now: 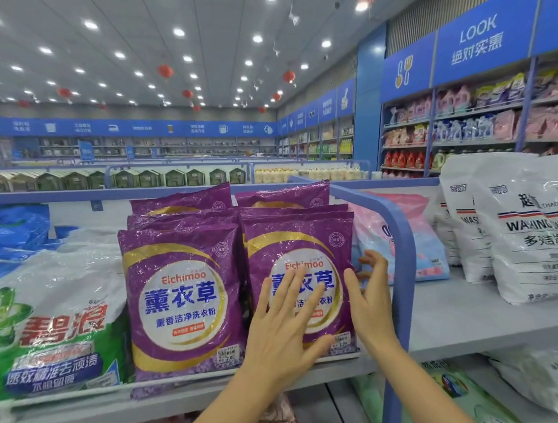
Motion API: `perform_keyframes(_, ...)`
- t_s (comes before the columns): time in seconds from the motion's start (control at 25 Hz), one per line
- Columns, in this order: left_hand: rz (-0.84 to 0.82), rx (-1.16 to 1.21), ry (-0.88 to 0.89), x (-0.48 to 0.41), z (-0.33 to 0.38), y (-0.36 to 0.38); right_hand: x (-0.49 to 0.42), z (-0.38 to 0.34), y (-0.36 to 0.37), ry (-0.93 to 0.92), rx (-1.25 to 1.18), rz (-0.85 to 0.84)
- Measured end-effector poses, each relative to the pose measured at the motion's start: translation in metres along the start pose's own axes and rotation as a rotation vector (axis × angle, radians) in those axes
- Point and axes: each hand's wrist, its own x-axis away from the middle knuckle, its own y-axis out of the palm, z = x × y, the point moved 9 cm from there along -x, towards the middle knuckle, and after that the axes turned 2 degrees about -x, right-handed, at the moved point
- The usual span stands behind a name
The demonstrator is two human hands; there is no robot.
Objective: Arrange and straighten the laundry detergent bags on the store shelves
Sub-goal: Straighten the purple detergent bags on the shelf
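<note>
Step in hand: squaring up the front purple bag on the right [296,240] of two stacked rows on the upper shelf [471,322].

Your left hand [283,328] lies flat on that bag's face, fingers straight and spread over the printed label, holding nothing. Your right hand [370,293] stands edge-on at the bag's right side, between the bag and the blue divider [402,232]. Its thumb lies along the front and its fingers bend loosely towards the back; whether they pinch the edge cannot be told.

The bag stands upright at the shelf's front lip, touching the left purple bag [182,290], with more purple bags stacked behind both. A pink bag [424,247] lies beyond the divider.

Judgement: this bag looks nearly aligned with its neighbour. The next move calls for light, even pressure from both hands to seat it flush and vertical without tipping the rows behind. The slumped green-and-white bag [51,321] to the left appears due for attention afterwards.
</note>
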Motion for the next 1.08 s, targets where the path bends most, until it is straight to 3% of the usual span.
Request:
perform_keyframes(0.16, 0.036, -0.06, -0.141, -0.01, -0.027, -0.007, 0.006, -0.023, 0.022, -0.284, 0.305, -0.056)
perform_keyframes(0.32, -0.013, -0.083, -0.139, -0.011, -0.033, 0.002, 0.003, -0.022, 0.039, -0.297, 0.522, -0.086)
perform_keyframes(0.52, -0.016, -0.083, -0.139, -0.011, -0.031, -0.005, 0.003, -0.018, 0.037, -0.276, 0.57, -0.1)
perform_keyframes(0.72, 0.014, -0.062, -0.183, 0.0, -0.032, -0.024, 0.023, -0.032, 0.027, -0.379, 0.641, 0.028)
perform_keyframes(0.88, -0.023, -0.102, -0.268, 0.02, -0.045, -0.031, 0.053, -0.039, 0.042, -0.505, 0.668, -0.045)
perform_keyframes(1.08, -0.121, -0.149, -0.354, 0.057, -0.087, -0.058, 0.092, -0.07, 0.079, -0.55, 0.531, -0.159)
